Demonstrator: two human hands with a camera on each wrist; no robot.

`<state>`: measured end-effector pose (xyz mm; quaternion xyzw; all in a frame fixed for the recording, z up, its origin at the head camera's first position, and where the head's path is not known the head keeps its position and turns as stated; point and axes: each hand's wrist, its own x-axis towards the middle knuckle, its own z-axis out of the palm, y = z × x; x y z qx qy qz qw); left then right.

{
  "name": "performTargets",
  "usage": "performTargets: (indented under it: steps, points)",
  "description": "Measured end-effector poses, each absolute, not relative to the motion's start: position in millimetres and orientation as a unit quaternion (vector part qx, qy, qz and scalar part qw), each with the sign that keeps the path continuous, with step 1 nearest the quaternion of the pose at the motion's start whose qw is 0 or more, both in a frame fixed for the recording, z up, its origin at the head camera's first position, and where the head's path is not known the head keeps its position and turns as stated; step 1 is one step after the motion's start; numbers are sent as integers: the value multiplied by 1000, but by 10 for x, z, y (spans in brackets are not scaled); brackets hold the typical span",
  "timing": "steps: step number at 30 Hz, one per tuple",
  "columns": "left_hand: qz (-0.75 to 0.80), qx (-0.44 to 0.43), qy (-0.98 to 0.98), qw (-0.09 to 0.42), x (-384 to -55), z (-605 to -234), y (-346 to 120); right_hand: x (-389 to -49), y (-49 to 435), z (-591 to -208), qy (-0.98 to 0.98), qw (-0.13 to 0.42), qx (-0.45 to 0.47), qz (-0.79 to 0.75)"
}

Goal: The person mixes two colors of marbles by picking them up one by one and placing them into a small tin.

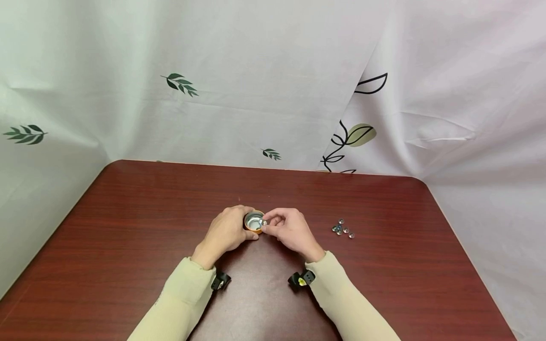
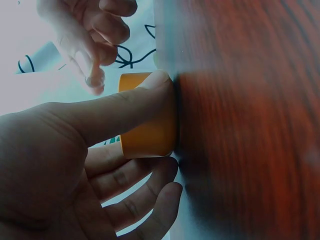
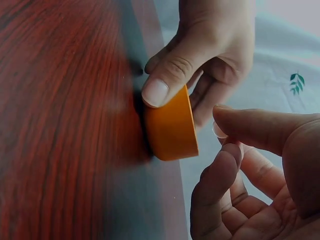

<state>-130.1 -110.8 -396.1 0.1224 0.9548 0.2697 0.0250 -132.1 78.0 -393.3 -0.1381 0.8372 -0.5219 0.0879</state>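
Note:
A small round tin [image 1: 255, 215], orange outside and silvery inside, stands upright on the table. My left hand [image 1: 228, 229] grips it from the left; in the left wrist view the thumb [image 2: 120, 112] lies across the orange wall. Over the tin's right rim, my right hand [image 1: 292, 229] pinches a clear glass marble [image 3: 218, 130] between thumb and forefinger. That marble is partly covered by the fingertips. Something small shows on the tin's floor, too small to tell apart. Several more glass marbles [image 1: 346, 230] lie in a loose group right of my right hand.
The reddish-brown wooden table [image 1: 170, 189] has rounded far corners. White cloth [image 1: 256, 94] with leaf prints hangs behind it and along both sides. A black wrist camera [image 1: 220, 281] sits at my left cuff, another camera [image 1: 302, 279] at my right.

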Motion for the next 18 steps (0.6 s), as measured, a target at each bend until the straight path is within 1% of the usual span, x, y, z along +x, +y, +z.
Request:
performTargets:
  steps: [10, 18]
  points:
    - [269, 116, 956, 28, -1294, -3967, -1115, -1365, 650, -3983, 851, 89, -143, -498]
    - [268, 118, 956, 29, -1297, -3958, -1113, -1379, 639, -4020, 862, 89, -147, -476]
